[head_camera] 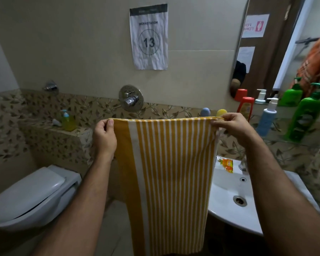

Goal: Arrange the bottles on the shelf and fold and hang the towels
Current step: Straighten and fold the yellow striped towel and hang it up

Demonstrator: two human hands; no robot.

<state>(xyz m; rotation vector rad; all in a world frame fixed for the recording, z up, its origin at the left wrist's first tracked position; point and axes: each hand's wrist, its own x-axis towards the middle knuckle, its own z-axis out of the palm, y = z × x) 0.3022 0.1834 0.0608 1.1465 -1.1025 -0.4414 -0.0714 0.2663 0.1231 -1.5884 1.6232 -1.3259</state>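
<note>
A yellow and white striped towel (170,178) hangs doubled in front of me, its folded top edge stretched level. My left hand (104,138) pinches the top left corner and my right hand (233,127) pinches the top right corner. On the glass shelf (277,140) at the right stand a red bottle (246,108), a blue pump bottle (267,121) and a green pump bottle (307,119). An orange checked towel (316,63) hangs at the far right edge.
A white toilet (33,196) is at lower left, a white sink (233,196) with an orange sachet (227,164) at lower right. A yellow soap dispenser (67,121) sits on the tiled ledge. A mirror (262,47) is above the shelf, a wall tap (130,98) in the middle.
</note>
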